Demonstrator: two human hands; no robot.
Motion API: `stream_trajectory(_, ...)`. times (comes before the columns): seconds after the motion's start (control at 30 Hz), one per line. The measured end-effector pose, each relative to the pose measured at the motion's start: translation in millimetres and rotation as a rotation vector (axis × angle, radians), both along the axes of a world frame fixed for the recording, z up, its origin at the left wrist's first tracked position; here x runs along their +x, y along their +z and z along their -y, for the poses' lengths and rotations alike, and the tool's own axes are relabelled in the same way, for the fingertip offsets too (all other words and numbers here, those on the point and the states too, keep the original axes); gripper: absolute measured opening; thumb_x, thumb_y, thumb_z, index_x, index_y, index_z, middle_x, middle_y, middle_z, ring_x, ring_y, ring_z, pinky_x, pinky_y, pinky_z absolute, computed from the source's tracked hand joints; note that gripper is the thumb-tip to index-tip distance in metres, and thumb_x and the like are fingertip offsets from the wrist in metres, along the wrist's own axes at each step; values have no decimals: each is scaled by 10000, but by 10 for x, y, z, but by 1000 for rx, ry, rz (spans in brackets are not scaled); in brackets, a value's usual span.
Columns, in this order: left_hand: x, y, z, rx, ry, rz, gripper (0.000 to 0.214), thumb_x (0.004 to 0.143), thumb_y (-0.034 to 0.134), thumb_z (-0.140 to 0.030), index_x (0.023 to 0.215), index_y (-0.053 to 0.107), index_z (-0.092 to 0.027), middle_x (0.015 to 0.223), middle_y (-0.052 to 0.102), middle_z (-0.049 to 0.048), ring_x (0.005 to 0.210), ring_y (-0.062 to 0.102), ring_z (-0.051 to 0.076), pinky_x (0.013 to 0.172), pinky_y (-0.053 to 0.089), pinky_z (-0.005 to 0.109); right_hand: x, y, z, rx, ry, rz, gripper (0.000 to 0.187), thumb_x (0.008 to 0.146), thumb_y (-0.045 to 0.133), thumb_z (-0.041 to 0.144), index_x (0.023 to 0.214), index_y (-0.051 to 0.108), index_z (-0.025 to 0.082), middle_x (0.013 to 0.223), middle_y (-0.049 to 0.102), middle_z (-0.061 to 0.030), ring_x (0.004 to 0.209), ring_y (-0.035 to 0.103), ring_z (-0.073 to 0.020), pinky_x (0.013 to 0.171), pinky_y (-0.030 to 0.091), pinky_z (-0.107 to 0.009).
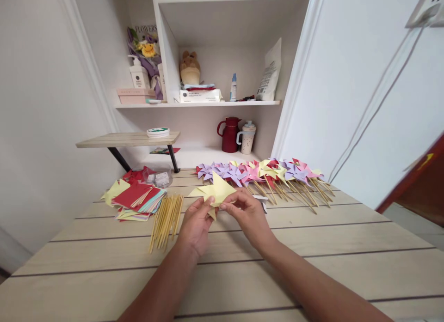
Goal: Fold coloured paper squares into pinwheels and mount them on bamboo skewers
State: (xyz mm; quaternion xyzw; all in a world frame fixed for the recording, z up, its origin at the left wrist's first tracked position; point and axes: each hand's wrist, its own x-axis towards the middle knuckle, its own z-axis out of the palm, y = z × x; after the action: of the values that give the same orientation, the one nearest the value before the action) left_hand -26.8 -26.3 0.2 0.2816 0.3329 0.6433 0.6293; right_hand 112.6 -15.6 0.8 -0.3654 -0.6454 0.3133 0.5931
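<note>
A pale yellow paper pinwheel is held up over the middle of the table, its blades folded into points. My left hand pinches it from the left, the thumb pressed near its centre. From the right, my right hand has thumb and forefinger closed at the pinwheel's lower right edge. No stick shows on this pinwheel. Left of my left hand lies a bundle of thin wooden sticks. Beyond it is a stack of coloured paper sheets in red, yellow and blue.
Finished pinwheels on sticks lie in a row along the table's back edge. A small clear box stands behind the paper. Farther back are a raised wooden stand, a red jug and a lidded cup.
</note>
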Motion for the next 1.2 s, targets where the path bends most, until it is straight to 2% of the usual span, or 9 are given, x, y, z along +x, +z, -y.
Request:
stream_trajectory(0.17,6,-4,-10,1,2,12,254,683,840,-214,906,735,-153,997,753,64,785,668,110,718,517,206,-20,0,0,-16,34,-41,123,741,789,339,812,748,247,899,600,-43,900,575,-220,727,471,-324)
stream_trajectory(0.23,7,-1,-11,4,4,18,256,671,851,-213,893,738,-153,960,752,51,767,661,105,711,518,202,-27,-3,3,-26,41,-42,100,757,773,340,775,747,245,860,592,-35,874,570,-214,727,458,-324)
stream_trajectory(0.33,9,7,-5,5,10,12,251,659,862,-214,869,740,-152,867,740,26,693,635,88,683,517,198,-26,-16,-4,-52,26,-45,160,791,737,360,704,717,227,806,573,-21,795,546,-193,711,429,-319)
stream_trajectory(0.47,16,17,4,-7,18,19,243,643,872,-199,840,737,-155,854,734,15,640,607,72,665,516,194,-16,-36,-23,-82,26,-41,188,818,707,359,696,711,217,784,564,-16,767,524,-183,715,413,-319)
stream_trajectory(0.87,21,-39,-19,50,5,-18,277,640,876,-249,855,742,-137,858,733,39,729,631,101,743,517,214,-35,-16,-26,-91,-31,-40,170,761,742,305,649,682,192,736,596,-17,733,555,-181,691,422,-313)
stream_trajectory(1.2,51,0,11,34,-4,-13,299,614,892,-246,848,744,-132,862,735,44,745,638,106,749,510,217,-48,15,-6,-140,-34,-63,218,750,738,314,625,608,190,705,588,-5,659,540,-161,633,412,-301)
